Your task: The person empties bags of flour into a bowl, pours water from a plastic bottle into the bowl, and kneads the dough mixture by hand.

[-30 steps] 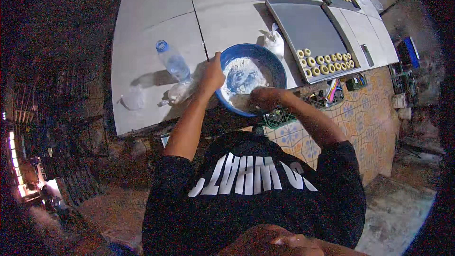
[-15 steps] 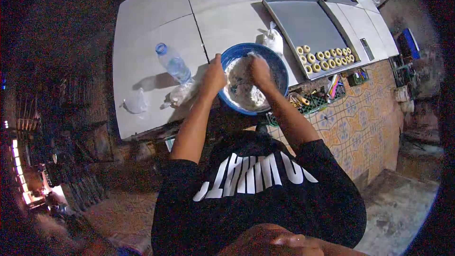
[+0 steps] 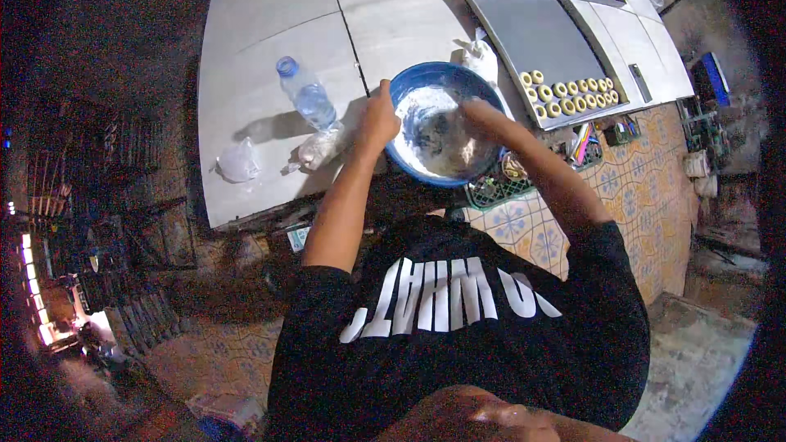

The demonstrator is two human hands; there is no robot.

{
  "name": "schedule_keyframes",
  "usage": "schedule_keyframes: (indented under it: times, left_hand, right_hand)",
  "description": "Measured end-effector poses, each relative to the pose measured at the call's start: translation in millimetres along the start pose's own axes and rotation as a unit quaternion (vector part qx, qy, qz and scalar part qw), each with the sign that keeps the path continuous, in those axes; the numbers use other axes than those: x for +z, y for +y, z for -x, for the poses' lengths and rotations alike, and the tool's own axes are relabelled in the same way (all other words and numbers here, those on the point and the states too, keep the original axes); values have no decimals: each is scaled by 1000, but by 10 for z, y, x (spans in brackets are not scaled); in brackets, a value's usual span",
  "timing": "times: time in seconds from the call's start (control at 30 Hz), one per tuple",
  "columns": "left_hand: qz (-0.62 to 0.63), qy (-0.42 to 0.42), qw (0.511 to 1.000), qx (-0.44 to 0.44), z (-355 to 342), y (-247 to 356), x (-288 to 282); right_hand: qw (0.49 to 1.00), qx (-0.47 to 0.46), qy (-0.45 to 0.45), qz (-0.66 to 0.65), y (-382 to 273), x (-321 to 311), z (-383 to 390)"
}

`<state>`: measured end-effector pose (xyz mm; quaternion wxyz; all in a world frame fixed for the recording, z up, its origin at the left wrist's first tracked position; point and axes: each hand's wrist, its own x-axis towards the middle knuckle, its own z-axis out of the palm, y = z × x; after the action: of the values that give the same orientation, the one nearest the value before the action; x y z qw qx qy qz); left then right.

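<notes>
While the left hand (image 3: 381,123) clamps the blue basin (image 3: 435,74), right hand (image 3: 485,119) should fold white powder (image 3: 423,105) evenly inward; its closure unclear.

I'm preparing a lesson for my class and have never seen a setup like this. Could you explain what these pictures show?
There is no machine here, just a person's two bare hands. Every picture comes from a fisheye camera worn on the head and looking down, so straight edges bend, and the person's left is the picture's left. On the pale table are a clear bottle with a small plastic bag beside it, and a grey tray. Pale rings lie in rows along the tray's near end. The left hand grips the rim of a blue basin with white powder inside. The right hand is in the basin; whether it holds anything is unclear.
</notes>
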<state>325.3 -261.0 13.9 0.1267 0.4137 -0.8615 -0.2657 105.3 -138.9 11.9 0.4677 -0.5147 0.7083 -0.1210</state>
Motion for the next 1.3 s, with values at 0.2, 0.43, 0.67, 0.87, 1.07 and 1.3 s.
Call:
schedule_keyframes:
  times: [0.2, 0.43, 0.67, 0.87, 1.07, 1.3]
  left_hand:
    - [-17, -25, 999, -22, -8, 24, 4]
    - [-57, -11, 998, -19, 41, 216, -74]
    - [-72, -35, 996, -46, 8, 242, -118]
    - [-13, -17, 999, -41, 29, 233, -91]
    - [-18, 34, 999, 11, 64, 185, -39]
    - [-23, 7, 999, -32, 28, -11, 65]
  right_hand:
    - [930, -201, 50, 303, -319, 546, -24]
    - [930, -220, 106, 276, -55, 364, 381]
    - [943, -193, 150, 224, -337, 754, -76]
    - [913, -215, 211, 276, 186, 569, -29]
    - [862, -128, 446, 203, 19, 475, -424]
    - [955, -157, 175, 183, -504, 949, -408]
